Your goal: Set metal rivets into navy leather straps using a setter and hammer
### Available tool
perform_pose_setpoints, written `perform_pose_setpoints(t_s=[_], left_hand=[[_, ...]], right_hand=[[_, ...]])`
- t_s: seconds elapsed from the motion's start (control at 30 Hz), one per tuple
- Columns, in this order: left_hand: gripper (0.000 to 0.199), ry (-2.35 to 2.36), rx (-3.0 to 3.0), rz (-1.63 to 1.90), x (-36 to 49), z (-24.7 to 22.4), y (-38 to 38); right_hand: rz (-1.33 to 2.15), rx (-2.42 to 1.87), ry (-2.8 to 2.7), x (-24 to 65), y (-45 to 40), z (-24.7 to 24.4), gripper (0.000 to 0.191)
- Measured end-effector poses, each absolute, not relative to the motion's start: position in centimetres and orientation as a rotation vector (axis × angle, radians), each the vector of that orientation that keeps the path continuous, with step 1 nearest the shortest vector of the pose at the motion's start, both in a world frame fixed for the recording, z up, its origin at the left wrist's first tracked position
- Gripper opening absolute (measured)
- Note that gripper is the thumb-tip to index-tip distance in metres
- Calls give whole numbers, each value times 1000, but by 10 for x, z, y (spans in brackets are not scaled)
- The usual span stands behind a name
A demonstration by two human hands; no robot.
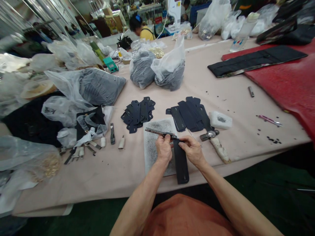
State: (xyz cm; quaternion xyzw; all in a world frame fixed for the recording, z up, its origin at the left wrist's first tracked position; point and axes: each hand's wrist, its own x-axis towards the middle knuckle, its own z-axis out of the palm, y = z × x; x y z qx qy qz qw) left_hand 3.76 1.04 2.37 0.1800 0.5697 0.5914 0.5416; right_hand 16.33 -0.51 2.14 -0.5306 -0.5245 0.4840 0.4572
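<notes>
My left hand point(164, 148) is closed round a long metal tool point(157, 131), which points to the left. Between the fingers of my right hand point(192, 148) is the upper end of a dark strip point(180, 164) that hangs toward the table's front edge. The tool's right end meets the top of the strip. Beneath both hands lies a white board point(151, 157) with dark speckles. A hammer point(219, 147) rests right of my right hand. Two piles of dark cut pieces, one on the left point(137, 113) and one on the right point(190, 114), lie beyond the board.
Plastic bags point(98, 87) fill the left side. Several small tools point(112, 133) lie left of the board. A white block point(220, 120), a pen point(270, 121) and red material point(278, 85) are at the right. A person point(147, 33) is at the back.
</notes>
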Motion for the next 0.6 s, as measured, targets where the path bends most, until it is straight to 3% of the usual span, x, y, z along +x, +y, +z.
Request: perform_pose_setpoints(t_s=[0.17, 0.43, 0.6], left_hand=[[33, 1359, 418, 1415, 40, 26, 8], [30, 1350, 422, 1481, 40, 26, 8], [30, 1340, 442, 1522, 37, 19, 7]], right_hand=[[1099, -1311, -1454, 168, -3, 19, 11], [1591, -1054, -729, 158, -3, 8, 28], [1347, -1326, -715, 159, -3, -8, 32]])
